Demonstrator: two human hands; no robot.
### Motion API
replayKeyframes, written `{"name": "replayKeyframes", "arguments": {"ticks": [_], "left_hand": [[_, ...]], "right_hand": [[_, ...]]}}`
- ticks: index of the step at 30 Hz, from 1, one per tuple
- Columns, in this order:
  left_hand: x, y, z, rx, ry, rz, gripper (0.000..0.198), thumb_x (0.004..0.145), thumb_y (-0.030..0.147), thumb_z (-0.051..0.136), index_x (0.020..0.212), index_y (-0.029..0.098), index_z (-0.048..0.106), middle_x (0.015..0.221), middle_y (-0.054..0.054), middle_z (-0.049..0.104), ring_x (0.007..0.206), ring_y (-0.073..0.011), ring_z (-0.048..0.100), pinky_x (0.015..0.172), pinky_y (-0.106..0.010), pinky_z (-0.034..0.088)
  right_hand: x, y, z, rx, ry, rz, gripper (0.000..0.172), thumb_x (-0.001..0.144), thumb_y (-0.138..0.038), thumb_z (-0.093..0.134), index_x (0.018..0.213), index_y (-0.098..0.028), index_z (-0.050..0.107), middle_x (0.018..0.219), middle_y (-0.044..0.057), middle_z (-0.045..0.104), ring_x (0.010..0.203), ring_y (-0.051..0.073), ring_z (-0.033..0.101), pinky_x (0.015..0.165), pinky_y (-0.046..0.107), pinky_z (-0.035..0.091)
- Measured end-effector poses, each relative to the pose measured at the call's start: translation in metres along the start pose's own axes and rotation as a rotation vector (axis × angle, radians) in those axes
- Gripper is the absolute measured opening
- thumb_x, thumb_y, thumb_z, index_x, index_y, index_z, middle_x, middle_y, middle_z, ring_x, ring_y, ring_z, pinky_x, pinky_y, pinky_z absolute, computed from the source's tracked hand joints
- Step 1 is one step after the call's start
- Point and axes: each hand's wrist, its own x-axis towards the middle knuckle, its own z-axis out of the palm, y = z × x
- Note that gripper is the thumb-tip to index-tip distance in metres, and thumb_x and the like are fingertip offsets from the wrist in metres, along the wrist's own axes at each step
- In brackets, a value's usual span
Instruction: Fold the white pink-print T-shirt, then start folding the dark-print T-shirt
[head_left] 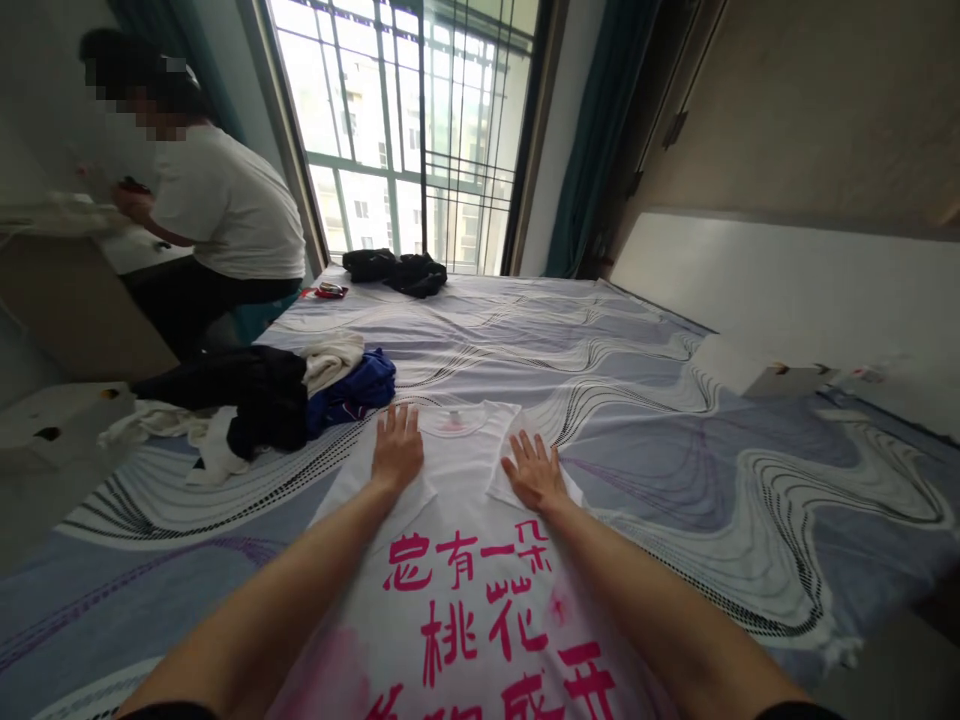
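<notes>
A white T-shirt (pixel 457 500) with pink characters lies spread out on the bed, its neckline pointing away from me. Flat on its left shoulder rests my left hand (pixel 397 447), fingers stretched out. My right hand (pixel 534 470) lies on the right shoulder and sleeve, fingers spread. Neither hand grips anything. The lower hem of the shirt runs out of view at the bottom.
Left of the shirt is a heap of black, white and blue clothes (pixel 270 395). Dark clothing (pixel 397 270) lies by the window. A seated person (pixel 225 200) is at the left. A white box (pixel 765 370) stands at the right.
</notes>
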Motion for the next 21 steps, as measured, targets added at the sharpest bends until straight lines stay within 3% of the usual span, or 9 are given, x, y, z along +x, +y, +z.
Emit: {"name": "replayKeyframes", "arguments": {"ticks": [2, 4, 7, 10, 15, 21], "left_hand": [[-0.028, 0.013, -0.011, 0.088, -0.022, -0.121, 0.058, 0.098, 0.028, 0.029, 0.149, 0.004, 0.04, 0.161, -0.025, 0.026, 0.152, -0.0405, 0.015, 0.117, -0.063, 0.02], [-0.056, 0.013, -0.026, 0.132, -0.171, -0.164, 0.058, 0.098, 0.033, 0.029, 0.147, 0.006, 0.044, 0.16, -0.023, 0.031, 0.149, -0.0431, 0.021, 0.113, -0.067, 0.023], [-0.095, -0.005, -0.053, 0.16, -0.333, -0.099, 0.059, 0.099, 0.037, 0.027, 0.151, 0.011, 0.04, 0.162, -0.017, 0.03, 0.15, -0.0375, 0.023, 0.117, -0.06, 0.024], [-0.135, -0.024, -0.078, 0.202, -0.334, -0.083, 0.059, 0.1, 0.038, 0.024, 0.153, 0.016, 0.037, 0.164, -0.012, 0.027, 0.152, -0.0322, 0.021, 0.119, -0.055, 0.023], [-0.207, -0.031, -0.105, 0.242, -0.261, -0.166, 0.061, 0.098, 0.043, 0.027, 0.154, 0.02, 0.037, 0.164, -0.009, 0.027, 0.151, -0.0322, 0.023, 0.118, -0.057, 0.025], [-0.28, -0.027, -0.133, 0.303, -0.278, -0.337, 0.075, 0.094, 0.052, 0.025, 0.154, 0.008, 0.034, 0.163, -0.013, 0.029, 0.15, -0.0336, 0.025, 0.118, -0.057, 0.023]], "right_hand": [[-0.001, -0.001, -0.001, 0.003, 0.006, 0.013, 0.073, 0.098, -0.066, 0.014, 0.16, -0.028, 0.015, 0.168, 0.0, 0.006, 0.154, 0.03, 0.002, 0.12, 0.058, 0.002], [0.002, -0.004, -0.003, 0.003, 0.009, 0.028, 0.072, 0.098, -0.065, 0.019, 0.16, -0.029, 0.016, 0.168, 0.0, 0.007, 0.154, 0.03, 0.003, 0.12, 0.059, 0.003], [0.0, -0.008, -0.007, 0.002, -0.009, 0.038, 0.071, 0.098, -0.063, 0.02, 0.16, -0.029, 0.017, 0.168, 0.001, 0.008, 0.154, 0.03, 0.004, 0.12, 0.059, 0.004], [-0.016, -0.007, -0.009, -0.003, -0.026, 0.032, 0.071, 0.098, -0.064, 0.02, 0.16, -0.027, 0.019, 0.168, 0.003, 0.011, 0.153, 0.03, 0.006, 0.12, 0.057, 0.005], [-0.068, 0.006, -0.007, -0.003, 0.023, -0.032, 0.07, 0.099, -0.06, 0.023, 0.159, -0.024, 0.024, 0.167, 0.005, 0.016, 0.153, 0.029, 0.01, 0.121, 0.052, 0.006], [-0.157, 0.029, 0.001, -0.04, 0.054, -0.117, 0.069, 0.099, -0.055, 0.025, 0.159, -0.019, 0.023, 0.167, 0.004, 0.016, 0.154, 0.026, 0.01, 0.122, 0.05, 0.005]]}}
